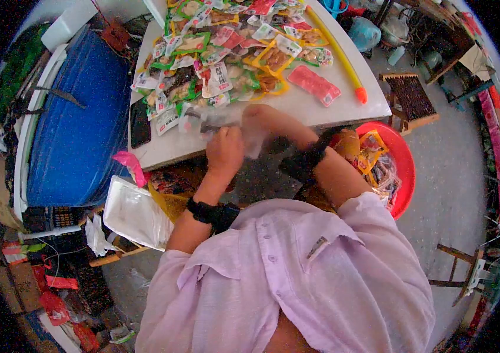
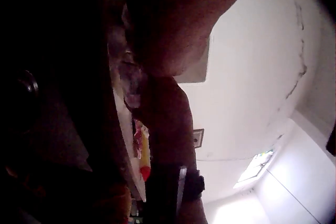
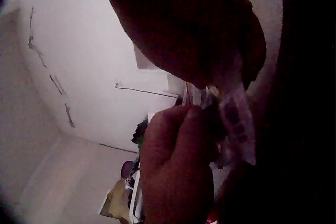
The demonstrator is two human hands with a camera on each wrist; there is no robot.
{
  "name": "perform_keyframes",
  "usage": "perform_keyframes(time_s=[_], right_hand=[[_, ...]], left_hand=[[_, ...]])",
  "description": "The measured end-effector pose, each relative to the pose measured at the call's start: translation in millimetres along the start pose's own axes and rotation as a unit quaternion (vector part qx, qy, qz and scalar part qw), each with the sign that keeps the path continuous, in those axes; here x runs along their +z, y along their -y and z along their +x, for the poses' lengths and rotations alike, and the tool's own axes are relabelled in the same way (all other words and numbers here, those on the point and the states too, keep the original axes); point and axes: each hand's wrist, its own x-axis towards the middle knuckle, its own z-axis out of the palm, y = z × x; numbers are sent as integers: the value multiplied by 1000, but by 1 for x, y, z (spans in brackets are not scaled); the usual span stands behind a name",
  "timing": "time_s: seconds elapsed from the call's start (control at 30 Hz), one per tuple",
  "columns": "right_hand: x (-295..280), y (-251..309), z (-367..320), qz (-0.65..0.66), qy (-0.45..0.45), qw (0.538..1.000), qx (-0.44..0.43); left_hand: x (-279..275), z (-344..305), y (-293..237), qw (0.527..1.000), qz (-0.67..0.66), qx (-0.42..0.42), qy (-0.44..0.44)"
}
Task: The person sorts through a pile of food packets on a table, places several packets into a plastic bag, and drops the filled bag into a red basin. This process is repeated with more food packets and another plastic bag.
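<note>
In front of me, at the table's near edge, both hands hold a translucent plastic packet. My left hand pinches it between thumb and curled fingers. From the other side my right hand, slightly blurred, grips the same packet close to the left fingers. In the right wrist view the packet hangs below the right hand and shows dark round marks, with the left hand beside it. The left wrist view is dark; the left hand hides most of the packet there.
A heap of colourful sealed food packets covers much of the white table. A pink packet, a yellow tube and a black phone lie on it. A red basin holds more packets; a white foam box stands left.
</note>
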Motion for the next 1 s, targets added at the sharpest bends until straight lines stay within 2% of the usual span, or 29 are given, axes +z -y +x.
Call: perform_keyframes(time_s=[0.03, 0.1, 0.17, 0.2, 0.27, 0.3, 0.4, 0.43, 0.47, 0.5, 0.57, 0.63, 0.7, 0.8, 0.9, 0.97, 1.0], right_hand=[[1, 2, 1, 15, -8, 1000, -18], [1, 11, -8, 78, -71, 994, -1], [-1, 5, -13, 3, -51, 983, 175], [-1, 1, -18, -35, -40, 963, 263], [-5, -16, -37, -219, -5, 973, 74], [-4, -22, -42, -305, 13, 952, -24], [17, -31, -45, -425, 20, 903, -64], [20, -14, -45, -253, -52, 964, 56], [24, 5, -46, -69, -121, 975, 173], [26, 17, -46, 120, -183, 935, 280], [23, 6, -50, -53, -19, 973, 222], [21, 2, -48, -154, 32, 973, 170], [21, 1, -49, -180, -31, 973, 137], [25, 2, -33, -301, -131, 943, -47], [47, -4, -19, -336, -60, 940, -10], [79, -48, -13, -221, -123, 967, 38], [81, -50, -13, -155, -116, 980, 45]], left_hand=[[2, -2, 1, 1000, -3, 9, -18], [7, -7, 8, 998, -8, 27, -53], [14, -9, 14, 999, -12, 19, -33], [15, -11, 16, 1000, -15, 16, -23], [11, -12, 12, 1000, -23, 5, -8], [10, -12, 10, 1000, -28, -1, 0], [24, -14, 10, 984, -21, 79, -157], [25, -13, 10, 985, -19, 75, -152], [25, -12, 10, 986, -18, 70, -147], [25, -12, 10, 988, -16, 65, -142], [21, -13, 11, 989, -18, 63, -130], [17, -14, 11, 991, -22, 62, -113], [14, -14, 9, 994, -30, 63, -87], [9, -18, 2, 992, -36, 64, -100], [7, -17, 0, 987, -37, 76, -137], [9, -18, 1, 985, -49, 78, -144], [10, -18, 2, 984, -55, 80, -147]])
